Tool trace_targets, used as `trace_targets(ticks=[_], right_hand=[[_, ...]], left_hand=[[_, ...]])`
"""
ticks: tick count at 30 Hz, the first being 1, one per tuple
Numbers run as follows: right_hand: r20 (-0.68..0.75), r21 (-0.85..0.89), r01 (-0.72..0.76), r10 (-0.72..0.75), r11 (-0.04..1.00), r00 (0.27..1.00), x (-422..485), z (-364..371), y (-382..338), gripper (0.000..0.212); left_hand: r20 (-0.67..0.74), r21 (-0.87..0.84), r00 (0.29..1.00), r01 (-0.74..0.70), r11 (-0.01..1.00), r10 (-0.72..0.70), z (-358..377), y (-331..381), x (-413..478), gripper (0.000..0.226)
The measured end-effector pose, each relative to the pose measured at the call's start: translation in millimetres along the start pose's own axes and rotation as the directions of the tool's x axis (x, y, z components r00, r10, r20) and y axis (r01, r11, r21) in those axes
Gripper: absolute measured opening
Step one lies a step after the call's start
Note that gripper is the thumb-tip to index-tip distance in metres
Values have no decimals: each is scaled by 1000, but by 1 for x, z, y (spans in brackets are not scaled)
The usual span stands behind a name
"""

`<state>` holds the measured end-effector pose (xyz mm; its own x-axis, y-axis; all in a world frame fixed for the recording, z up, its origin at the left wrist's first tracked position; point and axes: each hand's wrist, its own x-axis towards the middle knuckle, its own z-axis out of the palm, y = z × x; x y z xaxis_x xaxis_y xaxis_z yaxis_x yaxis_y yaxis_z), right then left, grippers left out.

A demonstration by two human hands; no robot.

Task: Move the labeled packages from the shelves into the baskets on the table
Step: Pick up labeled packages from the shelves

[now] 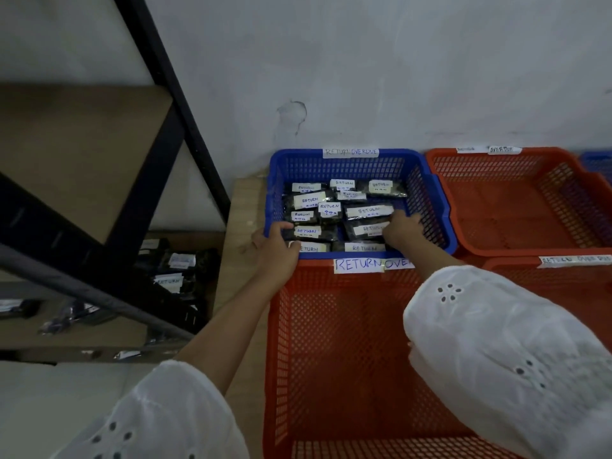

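White sleeves [496, 342] fill my near view. My right hand [402, 228] reaches into the blue basket [430, 200], fingers bent down onto the packages [309, 200] at its right side; I cannot tell whether it grips one. My left hand [276, 246] curls over that basket's near left corner. More labeled ones lie on the shelf [185, 326], well left.

A wooden table [246, 207] is carrying a blue basket [298, 170], a far orange basket [496, 200] beside it and a near orange basket [331, 342] in front, while a shelf [109, 332] is holding labelled packages [175, 270].
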<state>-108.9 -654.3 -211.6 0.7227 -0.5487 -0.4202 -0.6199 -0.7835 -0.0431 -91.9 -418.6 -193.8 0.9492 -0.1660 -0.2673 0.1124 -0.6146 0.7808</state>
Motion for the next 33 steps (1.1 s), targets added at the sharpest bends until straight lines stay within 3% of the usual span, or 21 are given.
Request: trace_targets(ticks=[4, 9, 12, 15, 20, 26, 33], right_hand=[[78, 145, -42, 31, 989, 996, -10, -9, -3, 36], [88, 50, 20, -24, 999, 996, -17, -7, -3, 35], [72, 250, -60, 44, 966, 996, -16, -6, -2, 34], [32, 280, -45, 38, 959, 999, -16, -3, 0, 39], [-183, 291, 107, -55, 951, 982, -47, -2, -1, 62], [-398, 326, 293, -150, 899, 905, -104, -7, -17, 65], [-532, 356, 440, -209, 824, 821, -203, 0, -23, 66]], left_hand=[[16, 4, 1000, -21, 1000, 21, -1, 1, 1, 33], [2, 59, 1000, -9, 998, 8, 4, -1, 3, 32], [-15, 71, 1000, -3, 998, 4, 4, 0, 5, 31], [-15, 82, 1000, -2, 997, 3, 6, 3, 4, 33], [-63, 119, 998, -25, 993, 32, 5, 11, -9, 41], [-83, 168, 977, -179, 969, 195, -10, 21, -41, 44], [-107, 204, 918, -356, 912, 382, -45, 9, -120, 46]])
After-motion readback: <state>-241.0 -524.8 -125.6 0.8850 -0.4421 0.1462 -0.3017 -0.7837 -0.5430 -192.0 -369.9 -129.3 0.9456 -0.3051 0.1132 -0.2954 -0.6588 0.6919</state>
